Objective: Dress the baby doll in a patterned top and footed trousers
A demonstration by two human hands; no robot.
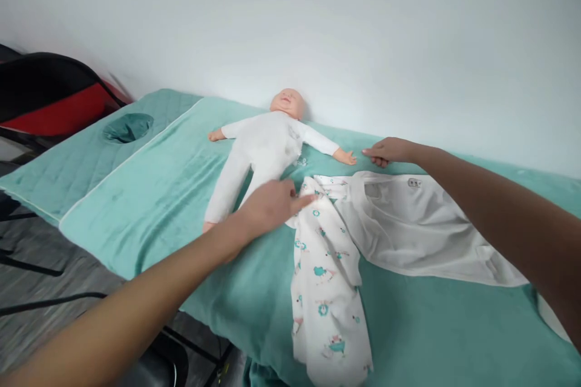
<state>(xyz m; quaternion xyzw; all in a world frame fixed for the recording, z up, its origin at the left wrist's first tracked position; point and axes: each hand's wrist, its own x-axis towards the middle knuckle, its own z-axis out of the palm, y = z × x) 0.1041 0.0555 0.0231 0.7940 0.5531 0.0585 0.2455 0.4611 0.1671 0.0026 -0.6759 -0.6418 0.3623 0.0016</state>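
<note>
A baby doll in a white suit lies on its back on the teal-covered table, head toward the wall. My left hand lies over the doll's leg, fingers stretched out flat, a fingertip touching the top of printed white baby trousers. Beside the trousers a plain white baby top is spread out. My right hand rests on the cover just beyond the top's collar, next to the doll's outstretched hand, fingers curled and pressed to the fabric; whether it pinches cloth is unclear.
The table has a round face hole at its left end and stands against a white wall. A black and red chair is at the far left. The trousers hang over the table's near edge. Dark floor and black frame legs lie below left.
</note>
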